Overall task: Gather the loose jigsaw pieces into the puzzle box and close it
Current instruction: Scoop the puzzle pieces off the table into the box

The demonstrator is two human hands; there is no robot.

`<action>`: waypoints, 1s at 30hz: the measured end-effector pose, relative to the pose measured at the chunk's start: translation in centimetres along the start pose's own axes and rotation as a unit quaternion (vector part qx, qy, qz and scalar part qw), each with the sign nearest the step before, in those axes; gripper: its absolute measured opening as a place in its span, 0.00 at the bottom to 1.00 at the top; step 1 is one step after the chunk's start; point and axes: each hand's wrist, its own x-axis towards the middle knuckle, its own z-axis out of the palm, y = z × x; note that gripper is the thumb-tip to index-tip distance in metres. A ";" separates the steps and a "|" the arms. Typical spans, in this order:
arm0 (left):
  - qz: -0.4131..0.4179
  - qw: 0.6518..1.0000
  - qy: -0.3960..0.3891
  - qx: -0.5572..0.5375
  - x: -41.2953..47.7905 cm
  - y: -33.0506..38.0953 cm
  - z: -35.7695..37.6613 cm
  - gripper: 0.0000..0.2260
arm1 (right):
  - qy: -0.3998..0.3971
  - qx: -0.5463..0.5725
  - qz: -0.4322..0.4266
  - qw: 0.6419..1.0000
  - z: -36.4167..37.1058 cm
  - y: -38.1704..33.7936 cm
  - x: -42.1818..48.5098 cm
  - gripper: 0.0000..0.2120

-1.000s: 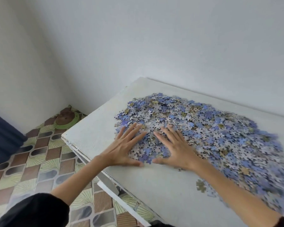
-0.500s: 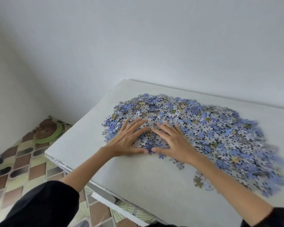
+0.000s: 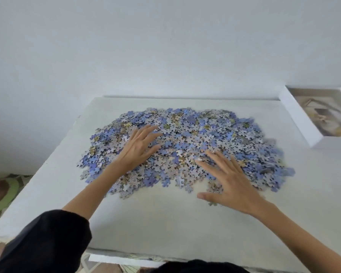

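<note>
White counter (image 3: pixel 165 223) against a pale wall (image 3: pixel 165 46), patterned floor (image 3: pixel 4 192) left.
I see left hand (image 3: pixel 140 146) and right hand (image 3: pixel 230 180), fingers (image 3: pixel 217 158) spread, on the jigsaw pieces (image 3: pixel 195 133) heaped mid-counter; puzzle box (image 3: pixel 303 123), probably, far right.

Bare table (image 3: pixel 165 223) before pile (image 3: pixel 187 134); box (image 3: pixel 297 117) right

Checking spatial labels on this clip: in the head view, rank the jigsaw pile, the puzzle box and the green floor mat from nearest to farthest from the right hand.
1. The jigsaw pile: mid-table, directly beneath the fingers of the right hand.
2. The puzzle box: at the table's far right corner.
3. The green mat: on the floor, past the table's left edge.
</note>
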 end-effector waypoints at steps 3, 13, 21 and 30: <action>0.011 1.000 -0.009 0.001 1.4 0.3 0.9 0.31 | 0.009 -0.032 0.004 0.999 1.0 -0.2 -1.4 0.44; 0.039 0.999 -0.012 -0.015 2.5 -0.1 1.9 0.28 | 0.031 -0.065 0.024 0.997 2.6 0.1 0.6 0.42; 0.031 0.999 0.011 -0.022 2.4 0.1 1.6 0.29 | 0.101 -0.017 0.099 0.990 0.9 1.8 1.6 0.40; -0.159 0.984 0.077 0.016 0.7 -0.6 0.5 0.40 | 0.151 -0.011 0.323 0.934 0.5 8.2 1.2 0.45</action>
